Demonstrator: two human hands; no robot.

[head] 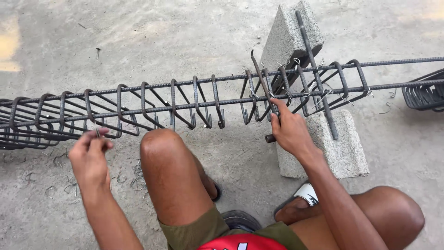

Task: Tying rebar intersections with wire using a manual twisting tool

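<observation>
Head view, looking down at a rebar cage (194, 99) lying horizontally across a concrete floor (185, 32).

Hidden or cut off:
- Cage runs out of frame left and right; its full length can't be seen.
- Stirrups at far left overlap too tightly to count.
- A second bundle of bent bars (423, 92) at the right edge is clipped by the frame.
- Tie wires at the joints are thin and hard to resolve; loose wire scraps (134, 178) lie on the floor by the left knee.
- Both feet are partly hidden behind the legs.

Counts:
- 2 long bars visible along the top of the cage.
- 2 concrete blocks: far block (289, 34) and near block (344, 148), with one short bar (317, 69) laid across them under the cage.
- 1 hooked tool (264, 90).

Hands:
- Left hand (90, 157): grip pressed together, fingertips pinching a short piece of wire (97, 133) just in front of the cage's near side.
- Right hand (289, 129): grip wrapped around the hooked tool, index finger extended up its shaft. Tool tip sits among the stirrups beside the blocks.
</observation>
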